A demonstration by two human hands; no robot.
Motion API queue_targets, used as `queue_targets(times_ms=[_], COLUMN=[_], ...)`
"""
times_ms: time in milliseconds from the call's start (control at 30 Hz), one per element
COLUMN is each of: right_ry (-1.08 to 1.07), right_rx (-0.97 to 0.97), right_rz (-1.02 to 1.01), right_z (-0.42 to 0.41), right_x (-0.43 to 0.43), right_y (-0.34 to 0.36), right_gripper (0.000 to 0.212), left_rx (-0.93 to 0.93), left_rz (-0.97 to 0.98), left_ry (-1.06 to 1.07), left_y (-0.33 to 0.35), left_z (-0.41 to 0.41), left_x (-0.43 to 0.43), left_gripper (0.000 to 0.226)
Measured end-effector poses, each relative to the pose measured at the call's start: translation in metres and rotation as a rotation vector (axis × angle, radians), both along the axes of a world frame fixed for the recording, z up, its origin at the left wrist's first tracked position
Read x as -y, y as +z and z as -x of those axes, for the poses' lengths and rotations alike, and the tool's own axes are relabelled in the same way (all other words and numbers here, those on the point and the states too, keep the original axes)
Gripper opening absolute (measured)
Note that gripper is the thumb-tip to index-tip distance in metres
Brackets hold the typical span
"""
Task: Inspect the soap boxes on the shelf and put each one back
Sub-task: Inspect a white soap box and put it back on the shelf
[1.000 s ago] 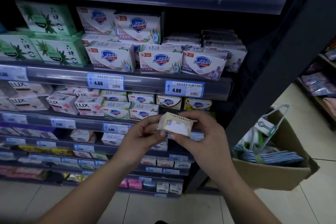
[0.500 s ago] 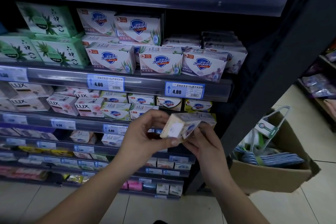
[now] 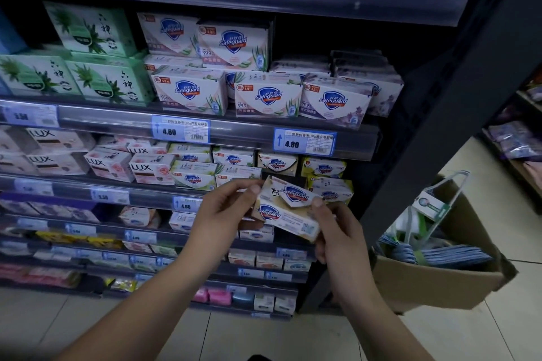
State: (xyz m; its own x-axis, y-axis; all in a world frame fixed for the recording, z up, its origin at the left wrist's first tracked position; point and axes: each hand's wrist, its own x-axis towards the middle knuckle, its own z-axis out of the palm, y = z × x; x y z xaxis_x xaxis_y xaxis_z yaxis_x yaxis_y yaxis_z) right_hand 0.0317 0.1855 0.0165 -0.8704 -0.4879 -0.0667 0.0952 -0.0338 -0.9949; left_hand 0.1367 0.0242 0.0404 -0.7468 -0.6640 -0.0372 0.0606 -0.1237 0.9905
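I read the soap box as printed card with a light sheen. The price rail is clear glossy plastic (it catches the light in streaks), the carton matt brown cardboard, the floor tiles smooth and pale.

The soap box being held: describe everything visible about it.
The soap box is a cream cardboard carton with blue Safeguard shield logos on two faces and small print on a narrow side. It looks closed and is tilted, held in front of the shelves. The left hand pinches its upper left edge; the right hand grips its right end.
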Motion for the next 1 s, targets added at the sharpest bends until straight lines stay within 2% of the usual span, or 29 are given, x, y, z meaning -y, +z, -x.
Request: queue_targets(times_ms=[67, 167, 233, 333, 500, 600, 733, 1000], right_ry=[-0.005, -0.006, -0.016, -0.021, 0.020, 0.074, 0.158, 0.136], right_rx=[-0.005, -0.096, -0.182, -0.228, -0.217, -0.223, -0.136, -0.088], right_rz=[-0.014, -0.076, -0.135, -0.213, -0.317, -0.318, -0.305, -0.357], right_z=[0.000, -0.001, -0.001, -0.001, 0.004, 0.014, 0.023, 0.029], right_x=[0.000, 0.000, -0.001, 0.000, 0.008, 0.015, 0.026, 0.039], right_y=[0.003, 0.004, 0.002, -0.006, -0.016, -0.016, -0.025, -0.052], right_gripper=[0.038, 0.031, 0.021, 0.003, 0.039, 0.043, 0.049, 0.070], left_rx=[0.005, 0.011, 0.039, 0.098, 0.150, 0.173, 0.203, 0.300], left_rz=[-0.049, -0.023, 0.068, 0.305, 0.323, 0.315, 0.289, 0.318], left_ry=[0.000, -0.019, -0.027, -0.033, -0.061, -0.072, -0.054, -0.019], left_y=[-0.003, -0.008, -0.014, -0.024, -0.036, -0.046, -0.055, -0.069], left_z=[0.000, -0.002, -0.003, -0.003, 0.005, 0.011, 0.023, 0.033], left_x=[0.000, 0.004, 0.007, 0.011, 0.015, 0.015, 0.016, 0.014], left_gripper=[0.018, 0.022, 0.023, 0.033, 0.047, 0.048, 0.048, 0.054])
